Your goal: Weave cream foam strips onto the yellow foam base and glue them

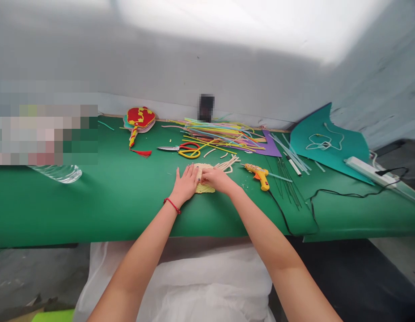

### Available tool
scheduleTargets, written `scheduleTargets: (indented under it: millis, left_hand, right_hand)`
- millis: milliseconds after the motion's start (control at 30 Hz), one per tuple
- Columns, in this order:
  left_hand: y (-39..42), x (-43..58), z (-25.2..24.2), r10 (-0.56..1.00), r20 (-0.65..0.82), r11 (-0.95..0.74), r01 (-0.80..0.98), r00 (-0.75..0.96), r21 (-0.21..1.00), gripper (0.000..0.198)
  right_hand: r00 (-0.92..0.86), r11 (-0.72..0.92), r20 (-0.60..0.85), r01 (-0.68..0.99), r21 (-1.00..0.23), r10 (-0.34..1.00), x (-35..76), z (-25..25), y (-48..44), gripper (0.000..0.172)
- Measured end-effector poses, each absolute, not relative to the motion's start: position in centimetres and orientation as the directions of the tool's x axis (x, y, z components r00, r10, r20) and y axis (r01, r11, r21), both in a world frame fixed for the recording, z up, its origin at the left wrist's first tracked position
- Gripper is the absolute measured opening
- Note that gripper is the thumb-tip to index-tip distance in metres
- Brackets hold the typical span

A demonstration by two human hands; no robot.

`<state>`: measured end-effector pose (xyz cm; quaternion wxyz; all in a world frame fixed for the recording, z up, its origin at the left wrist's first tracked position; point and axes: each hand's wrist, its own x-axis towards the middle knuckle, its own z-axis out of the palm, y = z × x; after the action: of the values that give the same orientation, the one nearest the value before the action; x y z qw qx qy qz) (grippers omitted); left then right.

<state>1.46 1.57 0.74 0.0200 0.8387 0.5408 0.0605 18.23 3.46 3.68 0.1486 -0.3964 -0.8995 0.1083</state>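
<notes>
A pale yellow ribbed piece (205, 188), seemingly built up from fuzzy strips, lies flat on the green table before me. My left hand (186, 184) rests on its left side, fingers stretched out and lying flat. Over its upper right part, my right hand (214, 177) has its fingers curled and pinched together; whatever is between them is hidden. Several cream pipe cleaners (230, 164) fan out just behind my right hand. To the right sits a yellow hot glue gun (257, 174) with a clear glue stick in its back. Red-and-yellow-handled scissors (187, 150) lie behind my left hand.
Many coloured pipe cleaners (217, 134) are heaped at the back. A red decorated fan-shaped craft (139, 118) lies back left, a clear bottle (61, 173) at left. Dark thin wires (288, 179), teal sheet (328, 143) and white power strip (370, 172) are right; a black cord (311, 210) trails there.
</notes>
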Motion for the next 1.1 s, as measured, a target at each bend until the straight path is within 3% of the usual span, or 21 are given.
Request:
scheduleTargets:
  millis: [233,400,767,1100]
  left_hand:
    - [1.6,1.4,0.8,0.912,0.083,-0.410,0.904,0.402,0.124,0.054]
    - [1.7,1.5,0.8,0.916,0.072,-0.401,0.906,0.395,0.136,0.054]
    - [1.6,1.4,1.1,0.919,0.066,-0.394,0.910,0.389,0.130,0.053]
    - [1.5,1.6,1.1,0.922,0.077,-0.386,0.910,0.379,0.148,0.057]
  right_hand:
    - [-0.539,0.567,0.199,0.702,-0.431,0.819,22.3,3.8,3.0,0.010]
    - [-0.420,0.457,0.189,0.760,-0.461,0.888,25.6,4.4,1.6,0.021]
    - [-0.314,0.418,0.347,0.864,-0.283,0.884,25.5,2.7,2.8,0.016]
    - [-0.311,0.425,0.387,0.869,-0.253,0.868,25.6,0.7,3.3,0.012]
